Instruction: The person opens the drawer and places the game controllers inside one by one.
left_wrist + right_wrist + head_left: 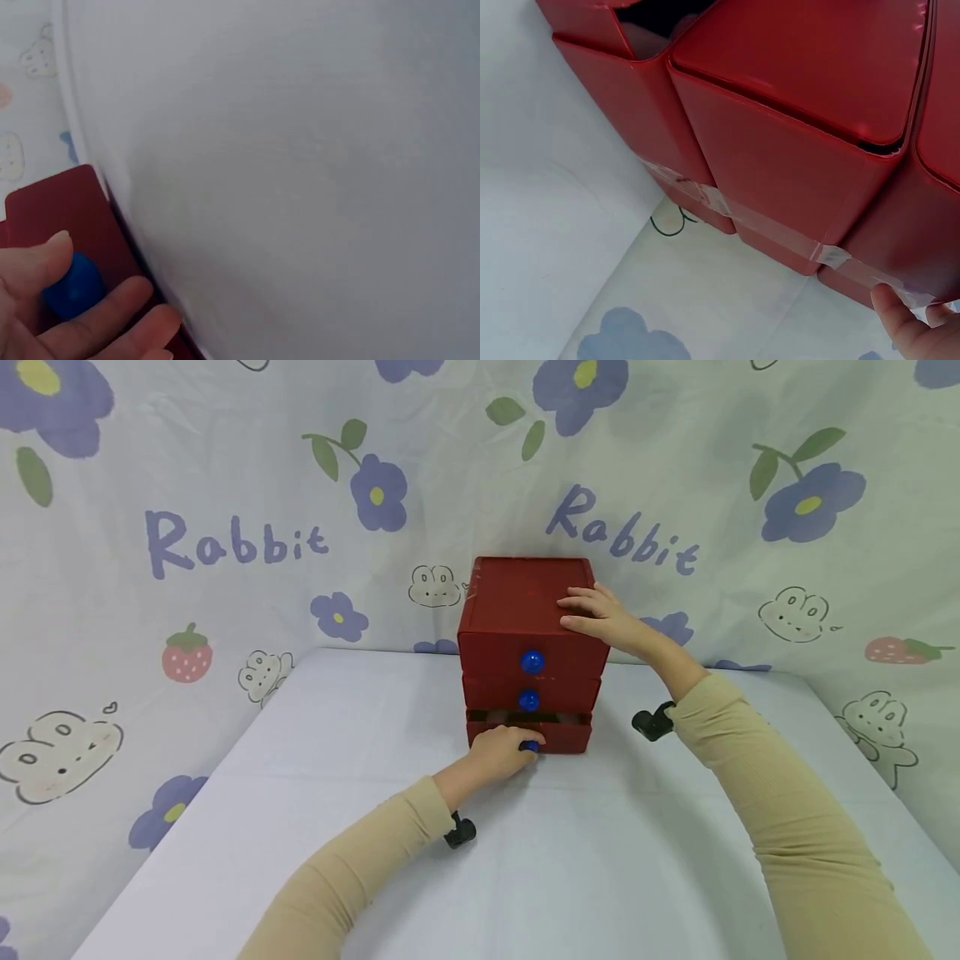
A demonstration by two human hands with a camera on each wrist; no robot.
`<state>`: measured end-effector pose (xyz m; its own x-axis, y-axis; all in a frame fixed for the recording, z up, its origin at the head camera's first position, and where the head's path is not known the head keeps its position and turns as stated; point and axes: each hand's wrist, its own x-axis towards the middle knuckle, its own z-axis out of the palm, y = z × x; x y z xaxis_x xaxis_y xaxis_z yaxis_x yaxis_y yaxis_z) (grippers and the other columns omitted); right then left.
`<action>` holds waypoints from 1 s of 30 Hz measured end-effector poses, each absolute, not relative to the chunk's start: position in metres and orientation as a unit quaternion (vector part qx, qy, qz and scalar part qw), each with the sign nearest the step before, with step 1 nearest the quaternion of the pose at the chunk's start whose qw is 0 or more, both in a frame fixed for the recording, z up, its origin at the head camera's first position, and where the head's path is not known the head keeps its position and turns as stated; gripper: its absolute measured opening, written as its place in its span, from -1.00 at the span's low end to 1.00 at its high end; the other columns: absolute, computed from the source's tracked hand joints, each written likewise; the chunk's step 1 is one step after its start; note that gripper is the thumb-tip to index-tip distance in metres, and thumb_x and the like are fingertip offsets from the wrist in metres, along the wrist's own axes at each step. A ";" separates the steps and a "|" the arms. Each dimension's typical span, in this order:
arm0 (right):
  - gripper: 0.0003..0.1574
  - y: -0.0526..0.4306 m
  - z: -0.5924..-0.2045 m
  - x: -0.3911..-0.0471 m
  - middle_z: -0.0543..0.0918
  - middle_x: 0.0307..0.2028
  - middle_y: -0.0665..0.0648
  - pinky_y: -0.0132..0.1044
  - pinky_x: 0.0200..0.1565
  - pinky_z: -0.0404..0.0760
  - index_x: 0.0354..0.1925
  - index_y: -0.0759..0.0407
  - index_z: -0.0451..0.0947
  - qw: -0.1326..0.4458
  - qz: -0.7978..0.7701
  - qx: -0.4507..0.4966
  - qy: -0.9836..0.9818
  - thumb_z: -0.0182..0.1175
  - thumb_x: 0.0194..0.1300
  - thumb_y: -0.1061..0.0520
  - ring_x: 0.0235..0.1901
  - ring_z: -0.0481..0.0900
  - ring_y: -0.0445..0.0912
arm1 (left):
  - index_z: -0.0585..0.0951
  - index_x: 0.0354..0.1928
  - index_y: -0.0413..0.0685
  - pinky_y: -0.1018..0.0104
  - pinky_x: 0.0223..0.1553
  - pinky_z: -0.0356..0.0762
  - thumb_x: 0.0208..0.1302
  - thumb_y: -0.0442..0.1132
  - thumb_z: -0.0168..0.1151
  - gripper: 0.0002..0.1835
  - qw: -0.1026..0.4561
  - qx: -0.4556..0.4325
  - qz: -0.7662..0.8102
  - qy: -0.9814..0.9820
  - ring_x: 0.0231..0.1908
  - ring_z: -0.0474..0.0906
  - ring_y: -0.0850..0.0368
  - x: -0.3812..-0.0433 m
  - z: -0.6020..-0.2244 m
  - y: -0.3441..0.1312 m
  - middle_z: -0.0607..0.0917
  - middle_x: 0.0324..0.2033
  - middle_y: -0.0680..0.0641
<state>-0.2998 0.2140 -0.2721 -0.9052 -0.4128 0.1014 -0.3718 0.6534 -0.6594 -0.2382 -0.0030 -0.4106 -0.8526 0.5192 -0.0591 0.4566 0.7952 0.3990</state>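
Observation:
A red three-drawer cabinet (517,593) stands at the back of the white table. My left hand (504,753) pinches the blue knob (79,289) of the bottom drawer (566,737) between thumb and fingers. That drawer is slid partly out, with a dark gap showing above its front. Two more blue knobs, an upper one (532,662) and a middle one (528,700), sit on drawers that look pushed in. Spread over the cabinet's top right edge, my right hand (606,618) rests with its fingers extended. In the right wrist view its fingertips touch the taped red side.
Clear tape (772,234) runs across the cabinet's side. Behind the table (360,760) hangs a curtain (450,460) printed with rabbits and flowers. A small black device is at each wrist, one by the left sleeve (360,852), one by the right sleeve (780,802).

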 end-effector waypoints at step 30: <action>-0.26 0.214 -0.272 -0.300 -0.08 0.42 0.15 0.23 0.27 -0.32 0.33 0.16 0.17 0.030 -0.355 -0.214 0.910 -0.01 0.28 -0.13 0.38 -0.52 0.03 | 0.56 0.05 0.16 0.37 -0.38 0.44 0.28 -0.11 0.12 -0.70 0.028 0.235 0.184 0.954 -0.44 0.45 0.23 -0.250 -0.417 0.006 0.65 -0.35 0.08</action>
<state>-0.3004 0.2138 -0.2724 -0.9065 -0.4109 0.0973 -0.3682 0.6566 -0.6583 -0.2501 0.0059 -0.4171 -0.8883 0.4581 0.0327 0.4374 0.8224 0.3639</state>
